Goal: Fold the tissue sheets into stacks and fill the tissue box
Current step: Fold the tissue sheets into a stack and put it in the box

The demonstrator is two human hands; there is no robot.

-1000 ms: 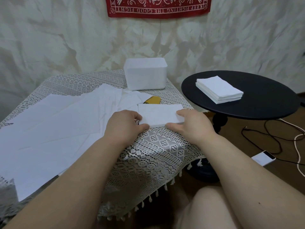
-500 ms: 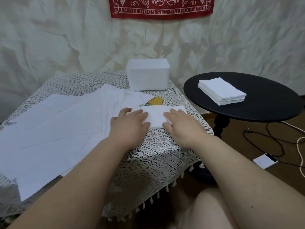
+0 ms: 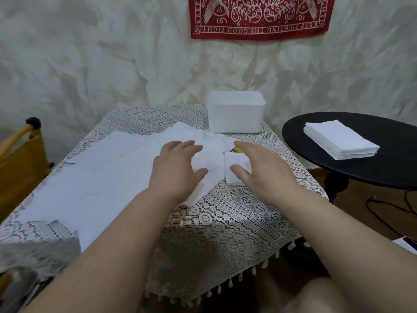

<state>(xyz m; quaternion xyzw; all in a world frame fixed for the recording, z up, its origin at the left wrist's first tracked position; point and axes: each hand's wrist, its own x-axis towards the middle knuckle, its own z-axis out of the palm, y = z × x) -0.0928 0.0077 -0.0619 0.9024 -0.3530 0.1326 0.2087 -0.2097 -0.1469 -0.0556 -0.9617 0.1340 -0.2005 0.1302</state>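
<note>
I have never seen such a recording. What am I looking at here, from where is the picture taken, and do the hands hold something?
No machine here: a person wears a camera on the head, looking down at both bare hands. The left hand hovers open over unfolded tissue sheets on a lace-covered table. The right hand reaches over a small folded tissue, fingers spread; neither hand grips anything. Behind stands the white tissue box. A finished stack lies on the black round table.

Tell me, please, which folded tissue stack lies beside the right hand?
The small folded stack on the lace table, by the right hand; the other stack sits apart on the black round table.
</note>
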